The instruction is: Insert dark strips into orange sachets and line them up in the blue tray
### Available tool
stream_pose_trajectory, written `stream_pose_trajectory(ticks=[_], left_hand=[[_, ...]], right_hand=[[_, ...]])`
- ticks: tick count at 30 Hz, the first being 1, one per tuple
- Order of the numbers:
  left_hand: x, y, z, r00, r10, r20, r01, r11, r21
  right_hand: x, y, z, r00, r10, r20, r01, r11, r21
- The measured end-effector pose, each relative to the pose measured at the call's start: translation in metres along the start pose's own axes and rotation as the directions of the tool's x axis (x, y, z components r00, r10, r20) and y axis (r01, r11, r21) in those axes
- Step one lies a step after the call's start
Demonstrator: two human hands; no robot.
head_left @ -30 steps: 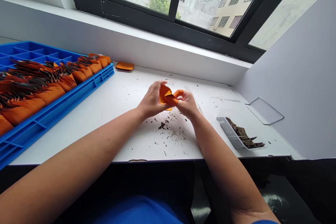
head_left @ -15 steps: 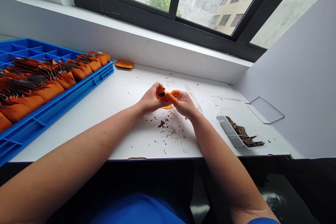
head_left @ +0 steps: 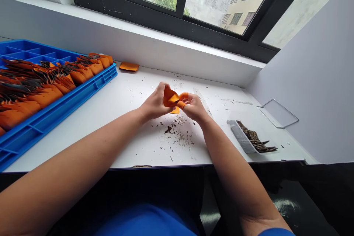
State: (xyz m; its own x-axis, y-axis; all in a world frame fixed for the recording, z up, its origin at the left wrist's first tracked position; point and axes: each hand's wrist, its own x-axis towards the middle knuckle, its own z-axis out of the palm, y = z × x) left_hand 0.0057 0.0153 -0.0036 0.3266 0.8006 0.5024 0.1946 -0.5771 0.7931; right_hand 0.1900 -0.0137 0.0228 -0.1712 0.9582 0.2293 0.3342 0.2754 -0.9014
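Note:
Both hands meet over the middle of the white table (head_left: 116, 118). My left hand (head_left: 155, 102) pinches a small folded orange paper pouch (head_left: 170, 99) from the left. My right hand (head_left: 193, 106), with an orange cot on one fingertip, grips the same pouch from the right. Dark crumbs (head_left: 177, 134) lie scattered on the table just below the hands.
A blue compartment tray (head_left: 55, 108) at the left holds rows of filled orange pouches. One flat orange pouch (head_left: 128, 66) lies near the wall. A clear tray of dark flakes (head_left: 253, 140) and a wire frame (head_left: 278, 112) sit at the right.
The dark piece seen in the pouch's mouth half a second ago no longer shows. Both hands stay together at the same spot, still working the pouch.

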Motion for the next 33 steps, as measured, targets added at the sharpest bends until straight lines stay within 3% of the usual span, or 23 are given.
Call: stream_pose_trajectory(ticks=[6, 9, 12, 16, 18, 20, 23, 28, 33], left_hand=[[-0.006, 0.008, 0.006, 0.986, 0.108, 0.123, -0.126, 0.981, 0.145], [-0.006, 0.01, 0.008, 0.989, 0.082, 0.121, -0.098, 0.986, 0.136], [-0.006, 0.014, 0.009, 0.994, 0.021, 0.106, -0.026, 0.998, 0.055], [-0.008, 0.016, 0.011, 0.987, -0.05, 0.15, 0.078, 0.979, -0.189], [-0.009, 0.015, 0.012, 0.985, -0.069, 0.158, 0.11, 0.958, -0.266], [-0.008, 0.015, 0.011, 0.985, -0.1, 0.142, 0.14, 0.94, -0.312], [-0.007, 0.018, 0.007, 0.967, -0.22, 0.129, 0.254, 0.882, -0.398], [0.0, 0.028, -0.003, 0.902, -0.379, 0.205, 0.43, 0.758, -0.491], [0.004, 0.034, -0.004, 0.894, -0.425, 0.141, 0.424, 0.704, -0.569]], right_hand=[[-0.002, -0.006, -0.004, 0.97, 0.107, 0.22, -0.143, 0.977, 0.156], [-0.001, -0.005, -0.005, 0.955, 0.15, 0.257, -0.191, 0.971, 0.143], [-0.001, -0.004, -0.007, 0.957, 0.162, 0.239, -0.209, 0.96, 0.187], [-0.001, -0.006, -0.006, 0.935, 0.216, 0.28, -0.284, 0.93, 0.232], [-0.001, -0.006, -0.005, 0.948, 0.209, 0.239, -0.256, 0.949, 0.183], [-0.002, -0.006, -0.005, 0.98, 0.131, 0.149, -0.145, 0.986, 0.085], [-0.002, -0.005, -0.009, 0.997, 0.018, 0.081, -0.021, 0.999, 0.035], [-0.001, -0.004, -0.018, 0.985, 0.077, 0.154, -0.088, 0.994, 0.066], [-0.001, -0.004, -0.01, 0.986, 0.062, 0.153, -0.081, 0.99, 0.119]])
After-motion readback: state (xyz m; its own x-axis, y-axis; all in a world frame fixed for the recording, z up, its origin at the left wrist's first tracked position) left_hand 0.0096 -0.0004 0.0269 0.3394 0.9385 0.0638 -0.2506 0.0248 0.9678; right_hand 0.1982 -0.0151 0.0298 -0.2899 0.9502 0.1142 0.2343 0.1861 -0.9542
